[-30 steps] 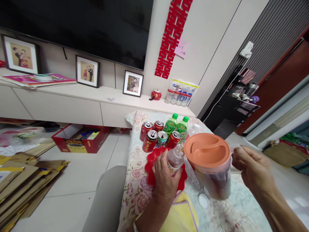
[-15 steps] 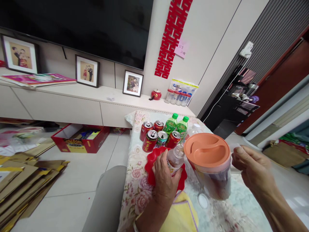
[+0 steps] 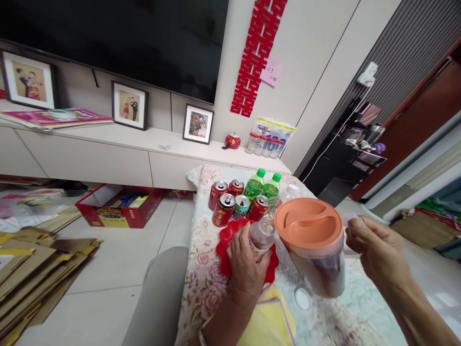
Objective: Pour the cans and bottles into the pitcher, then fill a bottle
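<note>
My left hand [image 3: 248,262] wraps round a clear plastic bottle [image 3: 264,230] whose mouth is uncapped. The bottle stands over a red scalloped plate [image 3: 224,235], and some brownish contents show through its wall. At the right, my right hand [image 3: 376,247] is closed on the handle of a clear pitcher [image 3: 320,274] with dark liquid inside. Its orange lid [image 3: 309,221] is on, and the pitcher tilts toward the bottle, rim close to the bottle's mouth. Whether liquid passes between them I cannot tell. A white cap [image 3: 302,299] lies on the cloth below the pitcher.
Behind the plate stand several drink cans [image 3: 224,210] and two green-capped bottles [image 3: 271,190]. A yellow cloth [image 3: 272,319] lies at the near edge of the flowered tablecloth [image 3: 203,259]. A red box [image 3: 118,211] and flattened cardboard [image 3: 39,274] are on the floor at left.
</note>
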The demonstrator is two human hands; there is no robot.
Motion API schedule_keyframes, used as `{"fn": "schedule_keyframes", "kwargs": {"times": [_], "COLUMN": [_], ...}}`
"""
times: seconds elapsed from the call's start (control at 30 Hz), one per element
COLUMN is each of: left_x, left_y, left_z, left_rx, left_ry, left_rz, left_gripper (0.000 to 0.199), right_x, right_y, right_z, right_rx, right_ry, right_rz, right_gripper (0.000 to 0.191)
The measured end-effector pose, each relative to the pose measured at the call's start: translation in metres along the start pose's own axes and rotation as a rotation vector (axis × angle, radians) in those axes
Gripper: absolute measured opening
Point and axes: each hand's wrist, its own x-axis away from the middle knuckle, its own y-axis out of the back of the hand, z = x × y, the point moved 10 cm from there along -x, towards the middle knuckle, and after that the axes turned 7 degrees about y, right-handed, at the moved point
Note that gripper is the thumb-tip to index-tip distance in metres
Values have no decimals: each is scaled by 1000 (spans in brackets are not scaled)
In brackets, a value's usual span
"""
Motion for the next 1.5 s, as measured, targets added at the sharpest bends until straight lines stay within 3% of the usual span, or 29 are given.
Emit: {"fn": "schedule_keyframes", "kwargs": {"times": [1.5], "left_x": [0], "left_y": [2], "left_z": [0], "left_rx": [22], "left_ry": [0], "left_rz": [-34], "left_gripper": [71], "right_x": [0], "right_y": [-3], "right_z": [7], "right_rx": [19], "right_ry": [23], "right_rz": [4], "right_gripper": [65]}}
